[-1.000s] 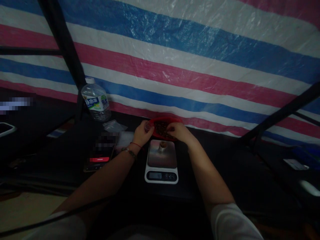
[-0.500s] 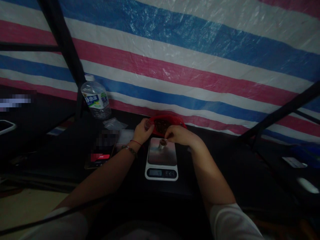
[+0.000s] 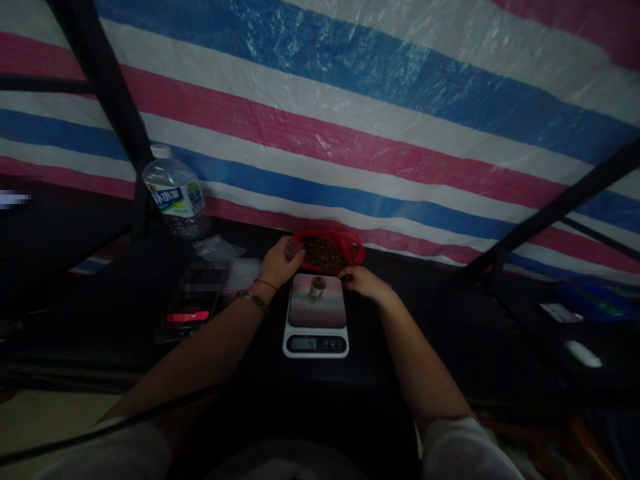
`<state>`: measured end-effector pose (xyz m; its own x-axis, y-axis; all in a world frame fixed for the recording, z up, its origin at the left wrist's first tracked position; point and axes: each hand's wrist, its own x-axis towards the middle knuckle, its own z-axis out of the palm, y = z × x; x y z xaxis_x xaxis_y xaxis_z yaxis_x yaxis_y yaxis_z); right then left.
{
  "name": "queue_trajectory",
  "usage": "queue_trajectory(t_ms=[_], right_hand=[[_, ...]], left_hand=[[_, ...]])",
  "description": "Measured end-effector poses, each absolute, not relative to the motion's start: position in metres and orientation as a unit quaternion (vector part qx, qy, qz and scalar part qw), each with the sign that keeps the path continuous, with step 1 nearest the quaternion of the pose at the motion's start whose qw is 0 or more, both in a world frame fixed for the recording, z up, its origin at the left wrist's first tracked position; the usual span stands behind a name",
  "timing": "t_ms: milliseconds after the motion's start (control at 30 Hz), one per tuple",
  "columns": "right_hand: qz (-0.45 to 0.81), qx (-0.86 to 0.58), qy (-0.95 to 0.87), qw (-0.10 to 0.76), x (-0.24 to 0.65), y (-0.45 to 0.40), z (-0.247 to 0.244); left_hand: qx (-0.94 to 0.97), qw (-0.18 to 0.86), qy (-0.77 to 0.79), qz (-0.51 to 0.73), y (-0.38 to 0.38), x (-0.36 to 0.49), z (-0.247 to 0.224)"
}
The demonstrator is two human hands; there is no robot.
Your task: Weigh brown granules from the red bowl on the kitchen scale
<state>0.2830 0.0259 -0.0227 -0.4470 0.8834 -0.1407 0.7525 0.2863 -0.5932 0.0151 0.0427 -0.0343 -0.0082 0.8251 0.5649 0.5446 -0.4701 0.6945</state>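
Observation:
A white kitchen scale (image 3: 316,343) with a metal plate lies in front of me, its display lit. On the plate stands a small metal cup (image 3: 318,288) filled with brown bits. Behind the scale is a red plastic basket (image 3: 356,248) holding many small brown pieces. My left hand (image 3: 280,263) is closed at the basket's left rim, around a small clear round thing (image 3: 294,248) whose kind is unclear. My right hand (image 3: 365,282) is by the scale's upper right corner, in front of the basket, fingers curled together; whatever they pinch, if anything, is too dark to see.
A large clear plastic bottle (image 3: 177,197) stands at the back left, with a clear plastic bag (image 3: 219,248) before it. A phone (image 3: 193,313) lies left of my arm. A white oblong object (image 3: 584,354) is at the right. Striped sheeting (image 3: 350,127) hangs behind.
My right hand has moved from beside the cup to the right, off the scale plate, uncovering more of the basket. My left hand stays at the basket's rim. The whole view has shifted slightly.

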Motion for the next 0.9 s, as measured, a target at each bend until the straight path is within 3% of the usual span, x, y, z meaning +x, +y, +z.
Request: queue_trajectory(t_ms=[200,500,900], right_hand=[[0.280,-0.511,-0.804,0.116,0.294,0.028,-0.023],[0.285,-0.426,-0.812,0.277,0.237,-0.013,0.033],[0.247,-0.364,-0.861,0.256,0.241,-0.006,0.020]], left_hand=[[0.685,0.137,0.500,0.512,0.043,0.013,-0.034],[0.686,0.129,0.510,0.503,0.043,0.013,-0.035],[0.685,0.136,0.519,0.494,0.041,0.012,-0.032]])
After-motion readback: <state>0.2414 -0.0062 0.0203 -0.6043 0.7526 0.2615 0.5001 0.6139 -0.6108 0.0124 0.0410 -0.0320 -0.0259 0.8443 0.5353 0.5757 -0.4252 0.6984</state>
